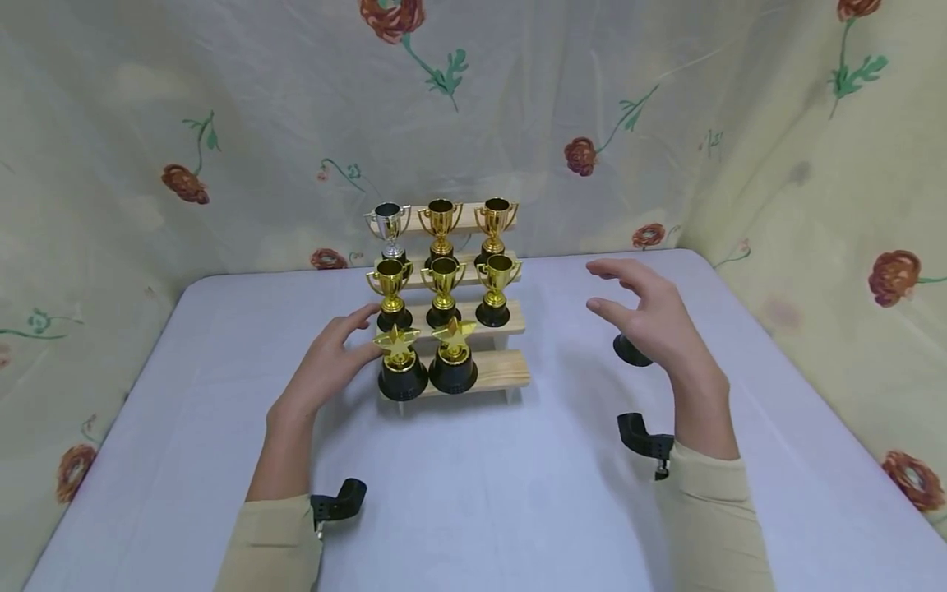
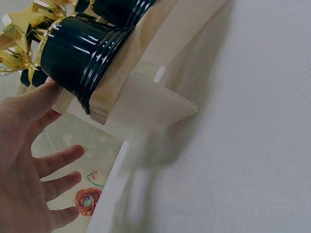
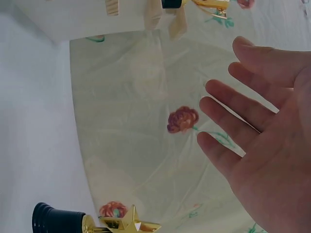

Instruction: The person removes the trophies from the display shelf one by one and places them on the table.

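Okay, so neither hand is gripping anything. The left hand [image 1: 329, 366] has its fingers spread by the left end of the wooden stand [image 1: 509, 370], right beside the left star trophy [image 1: 402, 380] on the lowest, nearest step; can't tell if the thumb actually touches it. The second star trophy [image 1: 454, 375] stands just to its right. The right hand [image 1: 654, 316] hangs over the right side of the table [image 1: 473, 485], fingers apart and free, with a loose star trophy [image 3: 60, 221] standing on the table near it, mostly hidden in the head view.

For handling these well, I'd pinch the black base or the gold neck, not the star's points. Lift straight up, stay clear of the six cup trophies [image 1: 388, 220] on the farther steps, and seat the base fully on the wood. Go easy with that left hand too; a nudge could probably topple the near pair.
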Tool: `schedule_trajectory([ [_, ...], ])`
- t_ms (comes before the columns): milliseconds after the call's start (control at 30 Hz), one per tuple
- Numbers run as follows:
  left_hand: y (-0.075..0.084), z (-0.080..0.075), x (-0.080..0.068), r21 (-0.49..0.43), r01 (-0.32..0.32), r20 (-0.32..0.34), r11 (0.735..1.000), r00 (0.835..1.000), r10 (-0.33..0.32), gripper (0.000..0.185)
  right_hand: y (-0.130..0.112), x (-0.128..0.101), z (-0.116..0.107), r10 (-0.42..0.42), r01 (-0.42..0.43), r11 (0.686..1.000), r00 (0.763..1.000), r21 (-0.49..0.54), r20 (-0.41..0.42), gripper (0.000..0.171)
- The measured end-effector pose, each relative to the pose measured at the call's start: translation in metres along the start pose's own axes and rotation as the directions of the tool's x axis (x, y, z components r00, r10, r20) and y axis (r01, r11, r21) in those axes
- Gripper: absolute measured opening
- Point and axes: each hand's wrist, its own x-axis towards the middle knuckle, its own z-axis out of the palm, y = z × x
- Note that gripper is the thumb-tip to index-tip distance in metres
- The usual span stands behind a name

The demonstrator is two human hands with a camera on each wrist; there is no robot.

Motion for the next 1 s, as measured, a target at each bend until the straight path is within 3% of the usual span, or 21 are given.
schedule_trajectory([
  [467, 0.000, -0.002, 0.003, 0.027, -0.023, -0.006, 0.999, 1.000, 0.023, 0.066, -0.024, -0.003, 0.006, -0.079, 0.078, 0.996, 0.996, 0.040, 0.027, 0.046],
  [700, -0.001, -0.002, 0.002, 0.019, -0.007, -0.005, 1.000, 1.000, 0.007, 0.065, -0.036, -0.004, 0.020, -0.179, 0.176, 0.983, 0.981, 0.043, 0.077, 0.046],
  [1000, -0.001, 0.001, 0.002, 0.003, 0.003, -0.003, 1.000, 1.000, -0.003, 0.065, -0.049, -0.004, 0.035, -0.225, 0.225, 0.974, 0.963, 0.015, 0.146, 0.044],
])
